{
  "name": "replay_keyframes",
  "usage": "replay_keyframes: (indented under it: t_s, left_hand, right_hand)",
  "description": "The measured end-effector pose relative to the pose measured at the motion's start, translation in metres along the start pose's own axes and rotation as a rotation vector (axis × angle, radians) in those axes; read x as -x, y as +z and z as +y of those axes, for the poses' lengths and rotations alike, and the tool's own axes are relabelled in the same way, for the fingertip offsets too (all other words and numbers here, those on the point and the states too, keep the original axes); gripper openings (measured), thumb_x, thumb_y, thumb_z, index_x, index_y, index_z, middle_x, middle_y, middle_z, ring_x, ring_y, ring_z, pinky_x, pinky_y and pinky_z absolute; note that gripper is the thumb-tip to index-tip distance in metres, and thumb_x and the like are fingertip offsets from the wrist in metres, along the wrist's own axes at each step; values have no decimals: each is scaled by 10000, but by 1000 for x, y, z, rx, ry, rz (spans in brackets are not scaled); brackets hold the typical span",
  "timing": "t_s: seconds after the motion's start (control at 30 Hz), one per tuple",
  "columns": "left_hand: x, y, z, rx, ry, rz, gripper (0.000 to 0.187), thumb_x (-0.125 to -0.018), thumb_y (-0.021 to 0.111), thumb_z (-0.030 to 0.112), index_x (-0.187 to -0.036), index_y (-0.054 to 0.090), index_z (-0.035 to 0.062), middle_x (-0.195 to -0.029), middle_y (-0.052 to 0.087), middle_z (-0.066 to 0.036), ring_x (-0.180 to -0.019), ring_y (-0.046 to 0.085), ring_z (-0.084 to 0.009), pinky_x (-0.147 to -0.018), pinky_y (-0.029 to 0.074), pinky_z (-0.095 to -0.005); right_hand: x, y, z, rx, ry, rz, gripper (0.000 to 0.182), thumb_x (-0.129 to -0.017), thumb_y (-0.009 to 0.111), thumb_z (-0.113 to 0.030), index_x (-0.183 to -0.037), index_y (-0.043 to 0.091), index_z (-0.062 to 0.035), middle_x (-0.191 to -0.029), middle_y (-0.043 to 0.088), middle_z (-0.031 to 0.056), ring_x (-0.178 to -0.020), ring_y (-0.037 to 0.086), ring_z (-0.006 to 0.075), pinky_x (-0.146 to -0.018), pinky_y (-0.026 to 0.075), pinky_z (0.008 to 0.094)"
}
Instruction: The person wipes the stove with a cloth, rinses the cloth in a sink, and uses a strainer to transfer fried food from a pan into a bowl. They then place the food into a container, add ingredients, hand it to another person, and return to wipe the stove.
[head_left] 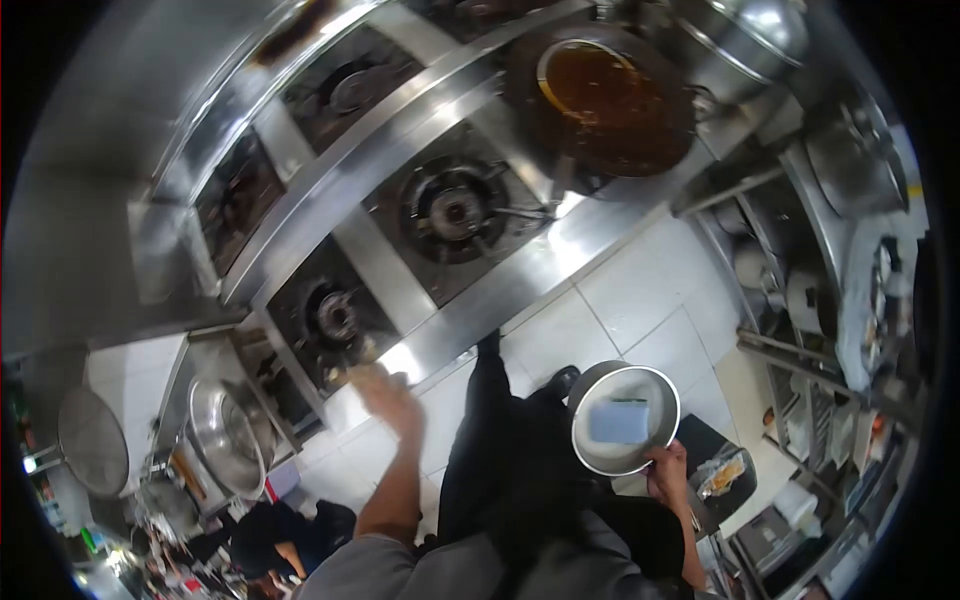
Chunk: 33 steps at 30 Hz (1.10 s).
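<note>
My right hand [668,468] is closed on the near rim of a round metal pot [580,435], held out over the floor in front of my legs. Inside the pot lies a light blue sponge [618,422] with a dark green edge. My left hand [385,392] reaches to the front edge of the steel stove [440,335], close to the small front burner [332,315]. Motion smears its fingers, and whatever they may hold does not show.
A large wok [650,140] with brown liquid sits on the stove's right end, beside a big steel pot [735,50]. Shelves with pots [810,300] line the right. A steel bowl [228,440] stands at left. Another person [275,545] is at lower left.
</note>
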<state>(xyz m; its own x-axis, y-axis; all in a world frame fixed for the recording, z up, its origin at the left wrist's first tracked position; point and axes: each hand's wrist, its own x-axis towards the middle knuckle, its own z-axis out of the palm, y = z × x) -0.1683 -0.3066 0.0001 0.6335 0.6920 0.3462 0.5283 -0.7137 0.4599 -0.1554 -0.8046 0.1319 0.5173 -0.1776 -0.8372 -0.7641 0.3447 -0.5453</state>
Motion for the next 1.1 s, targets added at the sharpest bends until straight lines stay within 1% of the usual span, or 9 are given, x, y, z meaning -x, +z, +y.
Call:
replay_keyframes:
  t_s: [0.1,0.2,0.23,0.37,0.57,0.73,1.0,1.07,1.1]
  left_hand:
    - [-3,63,164,327,159,-82,420,-837,494,28,-1254,529,-2,-1169,562,-169,-1075,561,-347,-958,458,-434]
    - [4,140,281,435,228,-274,458,-847,532,134,-1289,537,14,-1283,538,-169,-1223,474,-369,-1068,330,-504]
    - [9,167,313,26,501,-264,539,-808,567,187,-1313,544,0,-1388,494,-210,-1340,381,-399,-1108,242,-553]
    - [6,262,454,272,680,-319,468,-811,603,122,-1270,603,30,-1334,525,-175,-1347,386,-375,-1115,266,-553]
    - [-1,262,415,505,1037,-451,519,-796,573,-32,-1286,611,134,-1300,577,-98,-1255,501,-325,-1095,357,-467]
    - [-57,219,343,62,1155,-522,410,-878,571,167,-1274,613,72,-1307,580,-106,-1247,512,-308,-1068,360,-523]
    - [-299,288,364,-513,764,-441,454,-939,518,279,-1338,565,69,-1466,489,-142,-1394,400,-308,-1118,289,-546]
    - [-334,319,361,-134,621,-499,371,-919,563,211,-1270,614,101,-1369,575,-146,-1298,501,-352,-1068,382,-483]
    - [-323,294,385,591,499,-552,332,-878,611,155,-1205,643,107,-1232,650,-166,-1155,590,-397,-985,460,-440]
  right_hand:
    - [2,-27,7,-71,-22,41,372,-717,531,76,-1071,624,10,-944,687,127,-791,694,261,-639,630,429]
    - [0,-57,20,-49,-16,103,383,-714,527,85,-1077,625,14,-955,688,131,-791,698,260,-652,639,432]
    - [3,-60,21,-67,-22,128,366,-711,525,85,-1053,636,16,-927,687,116,-754,699,236,-607,632,402]
    - [15,-66,22,-143,-40,190,357,-705,522,85,-1032,653,23,-902,692,106,-721,702,220,-573,618,368]
    - [8,-89,33,-99,-52,191,336,-688,548,39,-1006,656,16,-926,692,108,-791,690,271,-662,614,436]
    - [3,-72,12,-136,-10,176,355,-662,550,47,-989,681,3,-900,697,100,-760,676,258,-661,599,413]
    - [-27,-26,1,-130,-27,180,377,-704,513,65,-1053,649,19,-950,701,124,-795,700,272,-686,618,439]
    - [-31,-2,-11,-193,-22,188,386,-702,503,89,-1056,644,29,-943,699,128,-816,703,277,-686,620,448]
    - [-32,11,-16,-211,-7,208,379,-703,501,96,-1047,645,30,-934,699,127,-805,701,274,-673,618,447]
